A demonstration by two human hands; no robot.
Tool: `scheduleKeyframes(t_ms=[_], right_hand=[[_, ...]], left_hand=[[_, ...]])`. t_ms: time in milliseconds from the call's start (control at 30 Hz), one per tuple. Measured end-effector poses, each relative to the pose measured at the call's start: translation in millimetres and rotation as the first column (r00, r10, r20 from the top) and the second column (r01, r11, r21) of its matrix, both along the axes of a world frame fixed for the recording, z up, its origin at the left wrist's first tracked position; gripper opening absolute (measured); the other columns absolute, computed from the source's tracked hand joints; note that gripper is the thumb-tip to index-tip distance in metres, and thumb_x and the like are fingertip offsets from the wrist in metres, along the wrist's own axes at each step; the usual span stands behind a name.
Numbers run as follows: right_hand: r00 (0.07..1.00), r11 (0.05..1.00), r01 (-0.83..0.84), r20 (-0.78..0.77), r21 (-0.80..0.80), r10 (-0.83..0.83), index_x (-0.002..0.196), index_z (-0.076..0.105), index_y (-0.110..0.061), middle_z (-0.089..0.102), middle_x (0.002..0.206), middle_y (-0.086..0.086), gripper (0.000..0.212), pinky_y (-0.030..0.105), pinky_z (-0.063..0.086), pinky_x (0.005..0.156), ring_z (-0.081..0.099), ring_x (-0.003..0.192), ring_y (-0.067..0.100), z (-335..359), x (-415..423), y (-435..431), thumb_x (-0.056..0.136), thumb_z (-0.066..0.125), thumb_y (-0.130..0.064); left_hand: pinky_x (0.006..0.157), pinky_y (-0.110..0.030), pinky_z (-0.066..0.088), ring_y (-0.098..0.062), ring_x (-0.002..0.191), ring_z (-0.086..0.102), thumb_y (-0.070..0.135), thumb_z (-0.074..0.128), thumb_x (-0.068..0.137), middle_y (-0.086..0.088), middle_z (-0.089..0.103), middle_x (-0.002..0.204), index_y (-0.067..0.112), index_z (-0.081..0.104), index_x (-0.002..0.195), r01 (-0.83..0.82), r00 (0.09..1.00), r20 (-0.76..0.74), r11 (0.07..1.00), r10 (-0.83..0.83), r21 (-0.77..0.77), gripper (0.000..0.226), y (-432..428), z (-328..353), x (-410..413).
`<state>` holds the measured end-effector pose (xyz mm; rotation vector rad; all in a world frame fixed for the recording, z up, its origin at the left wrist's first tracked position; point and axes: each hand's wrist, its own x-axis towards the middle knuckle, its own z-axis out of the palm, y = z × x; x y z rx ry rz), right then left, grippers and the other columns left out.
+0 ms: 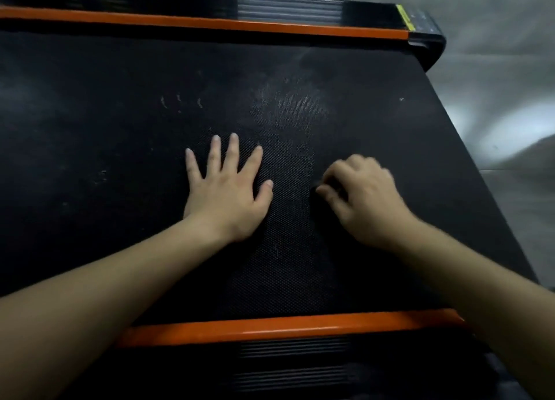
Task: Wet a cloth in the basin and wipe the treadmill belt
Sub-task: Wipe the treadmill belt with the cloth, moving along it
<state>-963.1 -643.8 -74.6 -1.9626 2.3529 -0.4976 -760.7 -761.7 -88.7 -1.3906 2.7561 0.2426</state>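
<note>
Left hand [223, 194] flat and spread on the treadmill belt [120, 129] filling mid-frame, right hand [365, 195] curled beside it, perhaps round a dark cloth though blur hides it: best press firmly and stroke through the dusty patch [288, 108] above.

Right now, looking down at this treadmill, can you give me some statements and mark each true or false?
1. The left hand lies flat on the belt, fingers spread. True.
2. The right hand lies flat too. False: its fingers are curled; whether they hold anything is too blurred to tell.
3. The rails beside the belt are orange. True.
4. A basin stands on the belt. False: none is in view.
5. The belt is spotless. False: pale marks and a dusty patch show.
</note>
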Motion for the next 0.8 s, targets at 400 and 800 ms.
scheduleKeyframes(t_ms=[400,800], right_hand=[[0.977,0.975,-0.211,0.060,0.068,0.207,0.098,0.059,-0.031,0.052,0.097,-0.005,0.035,0.036,0.037,0.075,0.048,0.091,0.019,6,18,63,0.089,0.038,-0.057],[0.953,0.955,-0.294,0.082,0.039,0.290,0.098,0.061,-0.032,0.053,0.096,-0.006,0.025,0.039,0.042,0.074,0.050,0.089,0.019,6,-18,71,0.090,0.048,-0.052]], left_hand=[[0.120,-0.062,-0.011,-0.030,0.154,-0.015,0.062,0.015,0.098,-0.009,-0.008,0.169,0.033,0.004,0.161,-0.004,1.000,0.012,1.000,0.005,-0.021,0.069,5,2,-1],[0.120,-0.062,-0.011,-0.030,0.155,-0.013,0.061,0.018,0.098,-0.009,-0.005,0.169,0.032,0.008,0.161,-0.014,1.000,0.004,1.000,0.014,-0.007,0.070,6,3,-1]])
